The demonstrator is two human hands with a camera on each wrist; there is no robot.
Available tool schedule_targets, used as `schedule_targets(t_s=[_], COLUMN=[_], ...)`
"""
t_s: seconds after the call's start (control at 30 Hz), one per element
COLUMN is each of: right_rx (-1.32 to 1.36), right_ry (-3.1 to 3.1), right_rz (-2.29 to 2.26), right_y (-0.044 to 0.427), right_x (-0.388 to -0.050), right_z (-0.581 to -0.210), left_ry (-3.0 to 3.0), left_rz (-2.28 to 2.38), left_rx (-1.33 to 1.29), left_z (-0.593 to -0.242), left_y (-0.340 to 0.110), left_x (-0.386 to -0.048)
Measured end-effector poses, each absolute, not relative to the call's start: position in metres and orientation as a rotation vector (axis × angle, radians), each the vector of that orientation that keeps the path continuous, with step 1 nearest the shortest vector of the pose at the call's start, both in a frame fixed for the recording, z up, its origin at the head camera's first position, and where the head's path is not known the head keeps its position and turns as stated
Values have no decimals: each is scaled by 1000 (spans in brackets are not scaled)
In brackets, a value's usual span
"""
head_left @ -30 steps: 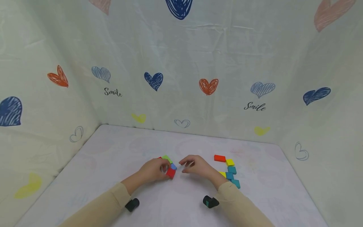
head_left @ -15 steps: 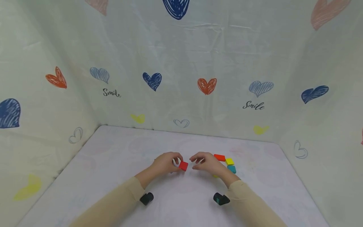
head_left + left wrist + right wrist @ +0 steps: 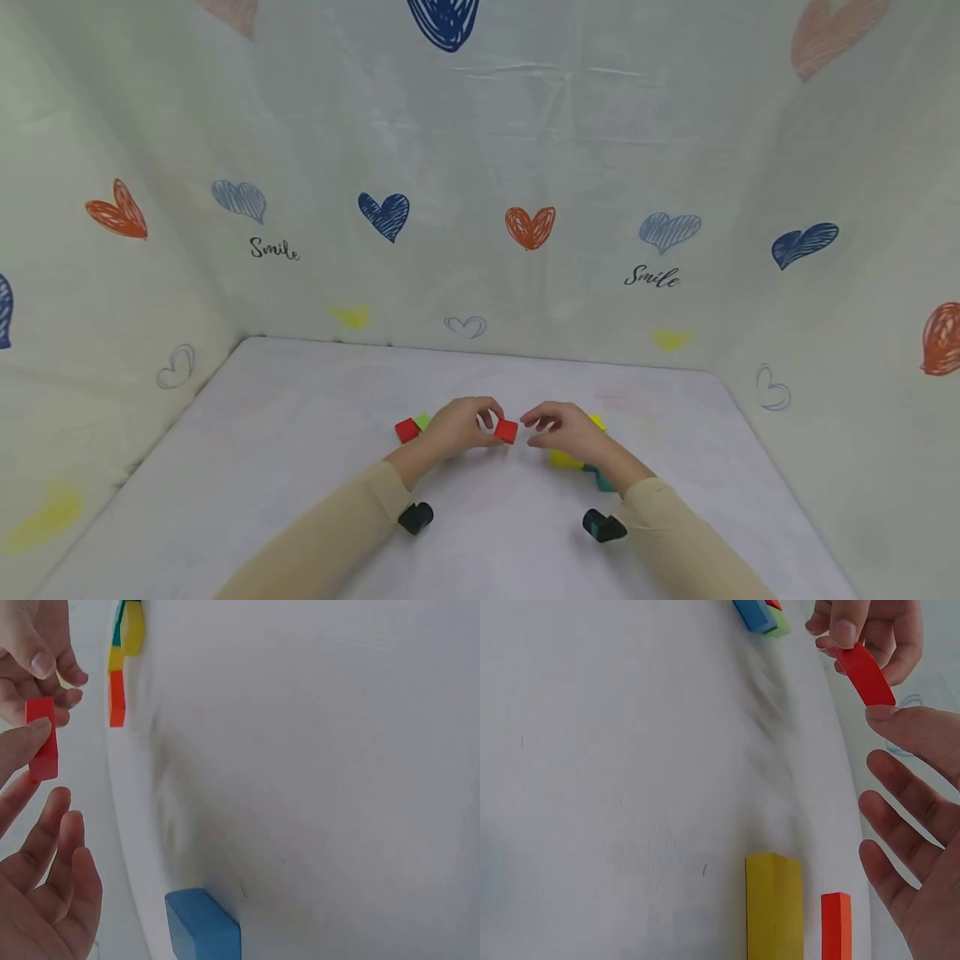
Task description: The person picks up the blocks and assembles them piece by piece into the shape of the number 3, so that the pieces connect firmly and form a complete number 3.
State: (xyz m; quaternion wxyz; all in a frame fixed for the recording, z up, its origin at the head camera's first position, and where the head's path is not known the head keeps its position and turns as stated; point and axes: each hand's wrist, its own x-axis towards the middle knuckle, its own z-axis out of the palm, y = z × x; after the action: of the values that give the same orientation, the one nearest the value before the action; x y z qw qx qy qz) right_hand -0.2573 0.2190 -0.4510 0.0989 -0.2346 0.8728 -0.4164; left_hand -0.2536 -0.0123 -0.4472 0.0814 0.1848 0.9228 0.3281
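Observation:
A small red block [image 3: 506,431] is pinched between the thumb and fingers of my left hand [image 3: 457,427], above the table. My right hand [image 3: 567,432] is raised just to the right of it, fingers spread and slightly bent. A narrow gap parts it from the block in the head view. In the right wrist view, the right thumb [image 3: 919,735] overlaps the lower end of the block, and contact is unclear. The left wrist view has the red block [image 3: 42,739] under my left thumb, with the other left fingers loosely bent.
Another red block [image 3: 407,430] and a green block [image 3: 422,422] lie left of the hands. A blue block [image 3: 202,926] is low in the left wrist view. Yellow blocks [image 3: 567,459] and a teal block [image 3: 604,482] lie by my right forearm. An orange-red block [image 3: 836,926] is there too.
My left hand has carried the red block rightward and up from the left group of blocks. My right hand has also shifted right, staying beside it. The head view has turned slightly right.

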Motion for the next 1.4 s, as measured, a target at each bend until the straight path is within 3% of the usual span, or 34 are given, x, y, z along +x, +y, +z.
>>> schedule_targets(t_s=[0.8,1.4], right_rx=[-181,-62], right_ry=[2740,2760], right_rz=[-1121,-1021], right_y=[266,269], right_x=[-289,-305], right_z=[-451,-475], left_ry=[2778,2782], left_rz=[1016,1036], left_rx=[439,373], left_z=[-469,-480], left_y=[38,54], left_x=[-287,-306])
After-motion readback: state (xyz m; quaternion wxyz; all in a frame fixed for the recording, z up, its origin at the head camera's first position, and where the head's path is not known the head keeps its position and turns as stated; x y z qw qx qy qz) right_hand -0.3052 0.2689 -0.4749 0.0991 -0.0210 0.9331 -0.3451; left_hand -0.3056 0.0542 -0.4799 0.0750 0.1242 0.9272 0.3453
